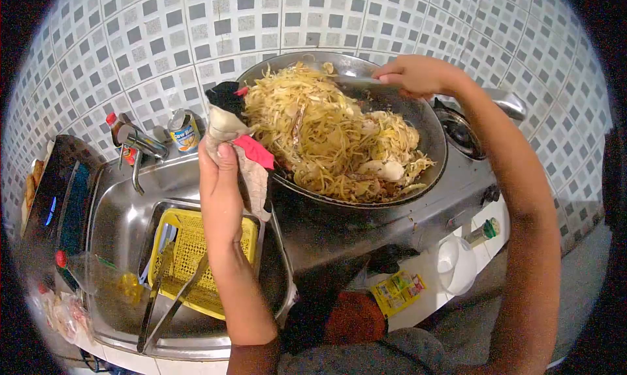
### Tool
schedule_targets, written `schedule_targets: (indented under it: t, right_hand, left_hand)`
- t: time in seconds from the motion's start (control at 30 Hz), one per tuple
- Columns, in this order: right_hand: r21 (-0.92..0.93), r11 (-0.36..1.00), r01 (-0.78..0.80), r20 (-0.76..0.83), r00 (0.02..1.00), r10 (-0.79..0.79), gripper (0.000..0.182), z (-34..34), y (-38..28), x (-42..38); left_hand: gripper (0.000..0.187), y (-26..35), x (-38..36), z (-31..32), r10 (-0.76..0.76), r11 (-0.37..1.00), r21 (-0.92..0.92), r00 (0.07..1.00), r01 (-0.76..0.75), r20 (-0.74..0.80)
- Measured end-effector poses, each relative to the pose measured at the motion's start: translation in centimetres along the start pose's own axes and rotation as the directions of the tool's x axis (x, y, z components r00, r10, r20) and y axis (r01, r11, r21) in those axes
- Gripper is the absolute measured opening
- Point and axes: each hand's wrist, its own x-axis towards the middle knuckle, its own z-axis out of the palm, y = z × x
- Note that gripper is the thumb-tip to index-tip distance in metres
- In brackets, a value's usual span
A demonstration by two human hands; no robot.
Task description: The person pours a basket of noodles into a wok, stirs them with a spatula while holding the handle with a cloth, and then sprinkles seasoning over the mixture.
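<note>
Clasping a bunched cloth [258, 154] in our left hand [222, 172], we are pressing the thumb over its pale folds, with those fingers clamped on the fabric at the left side of a wide pan [431, 140]; whether they are also gripping a handle beneath, we cannot tell. With our right hand [418, 74], we are reaching over the pan's far right rim and curling the fingers together around a silvery utensil [366, 81], whose far end is pointing left into the pan. A large heap of pale, shredded food [320, 133] is filling most of the pan, piling up toward the left and leaving dark metal showing at the upper right. The pan is resting over the metal stove [320, 234], and a burner [462, 132] is showing just beside its right rim. Left of our forearm, a yellow basket [249, 234] is sitting in the sink [111, 205], while tongs [151, 300] are leaning across its near left edge.
</note>
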Motion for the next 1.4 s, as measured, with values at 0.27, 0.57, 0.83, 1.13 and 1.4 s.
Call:
schedule_targets:
  t: [0.27,0.57,0.83,1.13,1.4]
  right_hand:
    - [-0.188,0.965,0.184,-0.403,0.881,-0.246,0.028,1.0,1.8,-10.1]
    - [-0.1,0.987,0.126,-0.584,0.796,-0.161,0.035,5.1,2.3,-18.2]
    - [0.034,0.999,0.043,-0.659,0.752,-0.01,0.037,5.9,1.5,-22.6]
    - [-0.274,0.954,-0.123,-0.616,0.784,-0.076,0.039,6.8,-2.6,-17.9]
    - [-0.434,0.898,-0.068,-0.51,0.84,-0.183,0.036,6.6,-2.0,-8.8]
  left_hand:
    - [0.05,-0.1,0.0,-0.7,-0.091,0.989,-0.117,0.995,0.086,-0.034]
    - [0.044,0.1,0.0,-0.8,-0.071,0.994,-0.084,0.997,0.068,-0.031]
    - [0.039,0.1,0.0,-0.9,-0.054,0.995,-0.081,0.998,0.055,0.013]
    - [0.041,0.1,0.0,-0.5,-0.055,0.991,-0.123,0.998,0.056,0.008]
    - [0.042,-0.2,0.0,-0.3,-0.042,0.982,-0.185,0.999,0.043,0.013]
